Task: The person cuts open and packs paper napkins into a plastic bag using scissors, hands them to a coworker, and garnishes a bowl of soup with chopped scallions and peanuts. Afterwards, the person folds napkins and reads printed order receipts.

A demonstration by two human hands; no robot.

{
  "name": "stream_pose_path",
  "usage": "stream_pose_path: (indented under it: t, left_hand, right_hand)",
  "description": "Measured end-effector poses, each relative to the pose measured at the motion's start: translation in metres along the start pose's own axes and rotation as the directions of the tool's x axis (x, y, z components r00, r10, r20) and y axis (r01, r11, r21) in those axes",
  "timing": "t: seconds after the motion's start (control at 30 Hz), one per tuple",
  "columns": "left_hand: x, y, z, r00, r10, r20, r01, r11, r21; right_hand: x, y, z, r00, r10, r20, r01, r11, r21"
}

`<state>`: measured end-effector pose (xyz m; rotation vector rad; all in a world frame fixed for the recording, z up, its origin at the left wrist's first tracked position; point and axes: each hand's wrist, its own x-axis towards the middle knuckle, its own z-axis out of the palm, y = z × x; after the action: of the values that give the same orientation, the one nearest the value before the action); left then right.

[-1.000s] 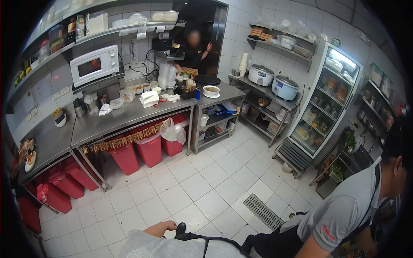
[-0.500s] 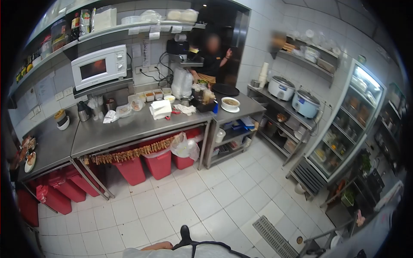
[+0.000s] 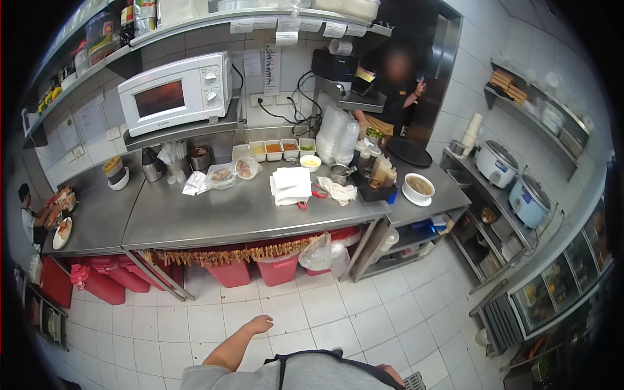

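Red bin [image 3: 278, 271] beneath counter: contamination and snag hazards

Bin stands on the floor under the counter's [image 3: 195, 231] front edge, toward the right corner. It is among the things nearest the left hand [image 3: 261, 323], yet well apart from it. Left-hand fingers are loosely bent, with nothing visible in the grip. Of the right hand, at most a patch of skin shows at the person's side; its grip cannot be told.

Above the bin, a row of small brown pieces [image 3: 218, 259] hangs along the front edge; possibly clips, though the view is too coarse to confirm. A low-passing arm could knock some into the bin. Just right, a clear plastic bag [image 3: 317, 255] hangs loose and could tear if a leg snagged it.

On top, red handles [image 3: 318, 193] protrude beside a white paper stack [image 3: 290, 185]; a brushing sleeve could drag both off. Beyond the right corner, a soup bowl [image 3: 419, 186] would slop if its table were bumped.
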<state>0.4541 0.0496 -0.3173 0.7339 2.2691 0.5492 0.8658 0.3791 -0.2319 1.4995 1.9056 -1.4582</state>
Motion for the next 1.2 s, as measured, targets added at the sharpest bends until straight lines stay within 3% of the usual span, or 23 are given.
stream_pose_path:
  t: [0.07,0.13,0.17,0.2,0.23,0.27,0.37,0.4,0.53,0.57,0.6,0.67,0.7,0.73,0.83,0.87,0.93,0.97,1.03,1.1,1.13,1.2]
  left_hand:
    - [0.03,0.017,-0.02,0.996,0.043,-0.077,-0.048,0.997,-0.068]
    - [0.045,0.038,-0.045,0.99,0.062,-0.123,-0.092,0.964,-0.249]
    - [0.043,0.062,-0.069,0.986,0.083,-0.145,-0.131,0.919,-0.371]
    - [0.049,0.076,-0.085,0.986,0.076,-0.15,-0.128,0.918,-0.375]
    - [0.058,0.087,-0.101,0.98,0.077,-0.184,-0.153,0.881,-0.448]
    - [0.061,0.098,-0.118,0.974,0.071,-0.216,-0.175,0.838,-0.517]
    - [0.056,0.143,-0.174,0.936,0.028,-0.351,-0.225,0.815,-0.534]
    - [0.06,0.151,-0.189,0.918,-0.01,-0.397,-0.234,0.794,-0.561]
    - [0.08,0.165,-0.253,0.9,-0.074,-0.43,-0.229,0.759,-0.61]
    - [0.089,0.164,-0.27,0.904,-0.048,-0.424,-0.284,0.674,-0.682]
    - [0.097,0.163,-0.29,0.901,-0.06,-0.429,-0.28,0.674,-0.684]
    - [0.12,0.163,-0.332,0.861,-0.051,-0.506,-0.246,0.829,-0.502]
    - [0.136,0.164,-0.353,0.824,0.0,-0.566,-0.338,0.803,-0.491]
    - [0.152,0.167,-0.376,0.823,0.005,-0.568,-0.343,0.802,-0.489]
    - [0.203,0.172,-0.444,0.809,0.113,-0.577,-0.366,0.865,-0.344]
    - [0.219,0.175,-0.467,0.811,0.12,-0.572,-0.368,0.865,-0.34]
    - [0.254,0.187,-0.509,0.796,0.2,-0.572,-0.394,0.888,-0.236]
    - [0.277,0.188,-0.526,0.801,0.207,-0.562,-0.399,0.885,-0.242]
    - [0.327,0.186,-0.554,0.735,0.321,-0.597,-0.417,0.908,-0.025]
    - [0.381,0.19,-0.569,0.554,0.528,-0.644,-0.585,0.797,0.15]
    - [0.409,0.191,-0.574,0.528,0.567,-0.633,-0.573,0.788,0.228]
    - [0.464,0.192,-0.579,0.5,0.598,-0.626,-0.555,0.777,0.298]
  right_hand:
    - [0.095,0.001,-0.021,0.923,-0.248,0.294,0.285,0.954,-0.091]
    - [0.191,-0.029,-0.04,0.904,-0.17,0.393,0.305,0.9,-0.312]
    - [0.209,-0.068,-0.05,0.945,-0.174,0.276,0.218,0.966,-0.136]
    - [0.221,-0.118,-0.064,0.935,-0.249,0.253,0.299,0.937,-0.18]
    - [0.231,-0.172,-0.078,0.931,-0.217,0.293,0.281,0.939,-0.198]
    - [0.24,-0.224,-0.089,0.876,-0.356,0.327,0.422,0.893,-0.158]
    - [0.218,-0.397,-0.104,0.742,-0.507,0.439,0.602,0.792,-0.101]
    - [0.226,-0.446,-0.104,0.686,-0.533,0.495,0.678,0.715,-0.17]
    - [0.237,-0.614,-0.073,0.494,-0.661,0.565,0.841,0.527,-0.119]
    - [0.247,-0.649,-0.061,0.39,-0.75,0.534,0.912,0.394,-0.114]
    - [0.252,-0.681,-0.048,0.275,-0.822,0.498,0.961,0.255,-0.11]
    - [0.255,-0.737,-0.032,0.246,-0.869,0.429,0.961,0.16,-0.226]
    - [0.26,-0.762,-0.026,0.295,-0.87,0.394,0.954,0.248,-0.167]
    - [0.27,-0.785,-0.021,0.294,-0.873,0.39,0.954,0.246,-0.17]
    - [0.326,-0.856,0.002,0.176,-0.949,0.263,0.934,0.077,-0.349]
    - [0.339,-0.88,0.007,0.18,-0.95,0.255,0.933,0.083,-0.35]
    - [0.363,-0.916,0.012,0.14,-0.963,0.229,0.822,-0.016,-0.569]
    - [0.376,-0.928,0.017,0.188,-0.972,0.143,0.846,0.086,-0.525]
    - [0.394,-0.947,0.024,0.199,-0.962,0.188,0.826,0.061,-0.561]
    - [0.414,-0.963,0.038,0.222,-0.932,0.287,0.79,-0.001,-0.613]
    - [0.429,-0.97,0.047,0.224,-0.93,0.291,0.79,-0.002,-0.613]
    - [0.454,-0.98,0.066,0.287,-0.834,0.472,0.735,-0.125,-0.666]
